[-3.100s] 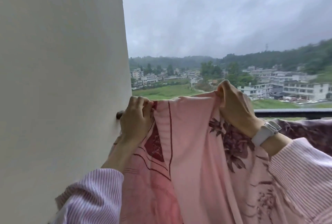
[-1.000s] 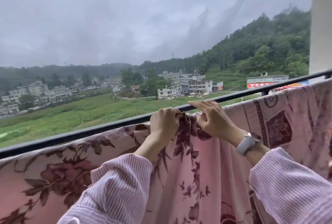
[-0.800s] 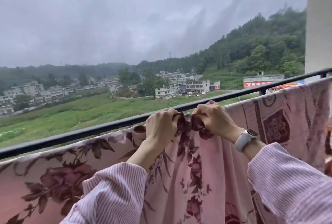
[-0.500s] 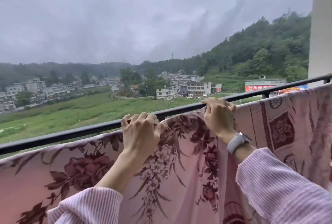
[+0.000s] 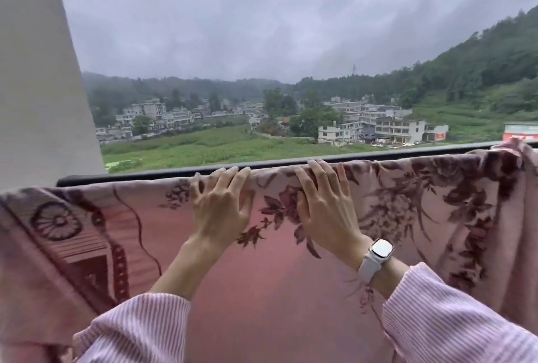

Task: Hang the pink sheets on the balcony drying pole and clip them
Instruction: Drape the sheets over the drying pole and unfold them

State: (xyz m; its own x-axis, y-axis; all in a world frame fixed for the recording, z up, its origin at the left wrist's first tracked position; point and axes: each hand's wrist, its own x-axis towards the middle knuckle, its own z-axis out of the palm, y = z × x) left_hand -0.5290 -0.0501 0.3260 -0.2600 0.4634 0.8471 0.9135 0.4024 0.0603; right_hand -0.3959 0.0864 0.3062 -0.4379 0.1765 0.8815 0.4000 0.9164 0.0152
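Pink sheet [image 5: 276, 290], floral-printed, draped over the black drying pole [image 5: 139, 177] and filling the lower field from 8 to 4 o'clock. I see my striped sleeves [image 5: 136, 330] nearest, a white watch [image 5: 375, 257] on the right wrist. Left hand [image 5: 218, 211] and right hand [image 5: 326, 211] lie side by side at centre, fingers spread wide and flat, tips over the sheet's top edge on the pole, gripping nothing. White pillar [image 5: 37, 86] at 10 o'clock. Beyond: green field [image 5: 209, 147], buildings [image 5: 393, 126], wooded hillside [image 5: 480, 71].
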